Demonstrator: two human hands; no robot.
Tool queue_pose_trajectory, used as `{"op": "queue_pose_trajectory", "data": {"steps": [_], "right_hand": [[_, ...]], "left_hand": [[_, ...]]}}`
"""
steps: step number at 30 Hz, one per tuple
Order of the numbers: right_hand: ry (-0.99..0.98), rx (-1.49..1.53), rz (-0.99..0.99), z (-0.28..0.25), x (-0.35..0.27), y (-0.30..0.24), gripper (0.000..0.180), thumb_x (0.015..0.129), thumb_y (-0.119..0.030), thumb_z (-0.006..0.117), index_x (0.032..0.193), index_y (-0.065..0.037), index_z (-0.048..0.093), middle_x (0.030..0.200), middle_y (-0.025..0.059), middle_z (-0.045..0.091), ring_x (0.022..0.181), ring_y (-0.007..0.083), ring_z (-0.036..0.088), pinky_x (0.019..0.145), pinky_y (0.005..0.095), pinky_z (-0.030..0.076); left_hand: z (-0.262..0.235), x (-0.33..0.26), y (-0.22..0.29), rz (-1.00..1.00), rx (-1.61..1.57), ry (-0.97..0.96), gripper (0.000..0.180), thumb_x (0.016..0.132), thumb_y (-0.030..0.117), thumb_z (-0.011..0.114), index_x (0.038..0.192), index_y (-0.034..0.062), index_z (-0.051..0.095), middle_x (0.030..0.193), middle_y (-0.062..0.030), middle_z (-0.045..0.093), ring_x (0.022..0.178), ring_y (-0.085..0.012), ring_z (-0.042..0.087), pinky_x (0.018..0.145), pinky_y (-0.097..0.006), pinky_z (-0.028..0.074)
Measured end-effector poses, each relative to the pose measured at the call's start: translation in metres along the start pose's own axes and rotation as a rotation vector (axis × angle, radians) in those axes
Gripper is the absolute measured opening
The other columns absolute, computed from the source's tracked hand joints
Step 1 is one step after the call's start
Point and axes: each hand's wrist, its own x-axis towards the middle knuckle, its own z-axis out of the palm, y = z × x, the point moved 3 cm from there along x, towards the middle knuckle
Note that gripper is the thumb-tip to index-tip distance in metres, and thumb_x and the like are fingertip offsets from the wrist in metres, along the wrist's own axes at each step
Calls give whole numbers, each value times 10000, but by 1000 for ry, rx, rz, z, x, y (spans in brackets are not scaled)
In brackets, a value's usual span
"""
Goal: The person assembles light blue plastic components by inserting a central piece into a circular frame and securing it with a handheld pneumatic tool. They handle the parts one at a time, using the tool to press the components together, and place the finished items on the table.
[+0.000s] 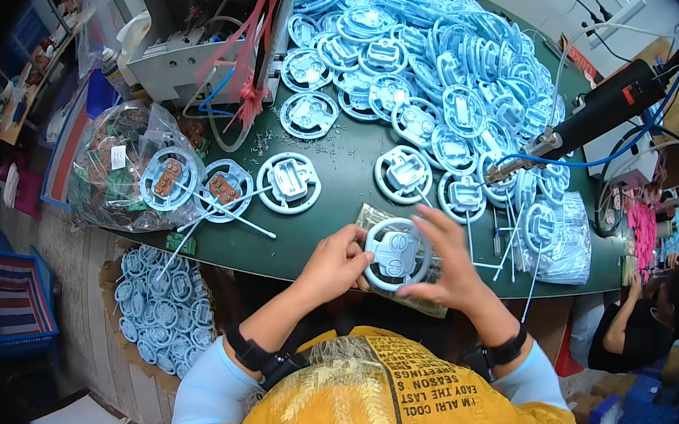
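Note:
At the table's near edge, my left hand (pixel 336 262) is closed on the left rim of a light-blue toy steering wheel (pixel 394 254), its oval-marked hub facing up. My right hand (pixel 458 268) is slightly blurred, fingers and thumb spread around the wheel's right side; whether it touches the rim I cannot tell. Under the wheel lies a flat clear plastic packet (pixel 427 307). Just beyond sit another steering wheel (pixel 404 174) with its hollow back up and one more (pixel 288 182) to the left. Two wheels with brown circuit boards, a nearer one (pixel 228 191) and a farther-left one (pixel 168 179), lie with white sticks across them.
A large heap of steering wheels (pixel 420 56) covers the far table. At right, an electric screwdriver (pixel 601 127) hangs above a stack of clear bags (pixel 567 242). A bag of circuit boards (pixel 112 157) and a metal machine (pixel 199 59) stand left. Below is a box of wheels (pixel 162 309).

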Motion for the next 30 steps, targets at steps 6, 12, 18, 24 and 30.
{"op": "queue_pose_trajectory", "data": {"steps": [6, 12, 18, 24, 30], "right_hand": [[137, 348, 445, -6, -44, -6, 277, 837, -152, 740, 1036, 11, 637, 918, 110, 609, 728, 165, 632, 610, 271, 501], [134, 592, 546, 13, -42, -13, 158, 883, -93, 666, 939, 52, 637, 818, 87, 584, 639, 150, 637, 578, 273, 486], [105, 386, 368, 7, -41, -18, 110, 835, -47, 692, 920, 15, 665, 771, 103, 564, 633, 225, 555, 558, 329, 412], [134, 315, 263, 8, -42, -23, 127, 826, -59, 707, 931, 5, 675, 782, 115, 593, 666, 261, 563, 583, 349, 432], [114, 260, 203, 9, -40, -24, 135, 822, -61, 705, 933, -7, 651, 792, 128, 575, 675, 306, 576, 586, 381, 445]], "left_hand": [[17, -33, -1, 277, -232, 182, 276, 954, 0, 533, 1193, -30, 397, 952, -146, 675, 793, -148, 677, 684, -271, 555], [19, -41, -3, 348, -133, 155, 293, 941, -9, 548, 1201, -8, 412, 1087, -160, 646, 976, -179, 653, 800, -297, 552], [11, -49, 44, 641, 270, 195, 316, 921, 86, 621, 1219, 9, 554, 1178, -142, 643, 1081, -246, 635, 922, -339, 494], [10, -45, 39, 580, 56, 61, 266, 913, 109, 636, 1158, 6, 639, 1179, -154, 659, 1073, -273, 639, 925, -338, 485], [9, -44, 36, 542, 30, 80, 251, 871, 59, 670, 1117, 9, 665, 1148, -157, 672, 1052, -268, 653, 881, -322, 507]]}}
